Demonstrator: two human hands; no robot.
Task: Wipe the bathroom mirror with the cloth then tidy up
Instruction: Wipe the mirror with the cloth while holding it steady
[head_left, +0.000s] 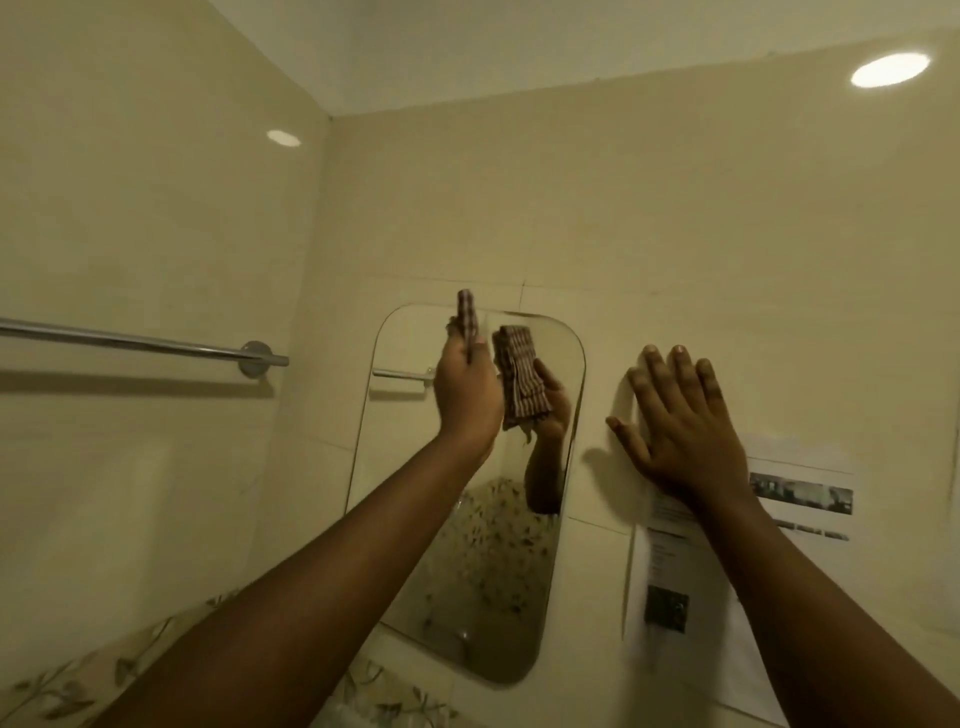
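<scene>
A rounded, frameless mirror (467, 571) hangs on the cream tiled wall, a little right of the corner. My left hand (467, 395) grips a folded striped cloth (466, 314) and presses it against the mirror's upper edge. The glass reflects the cloth and the hand. My right hand (675, 421) lies flat on the wall tiles just right of the mirror, fingers spread, holding nothing.
A chrome towel rail (135, 340) runs along the left wall at hand height. A printed paper sheet (691, 597) is stuck to the wall under my right wrist. A round ceiling light (889, 70) glows at the top right. Floral border tiles (389, 696) run below the mirror.
</scene>
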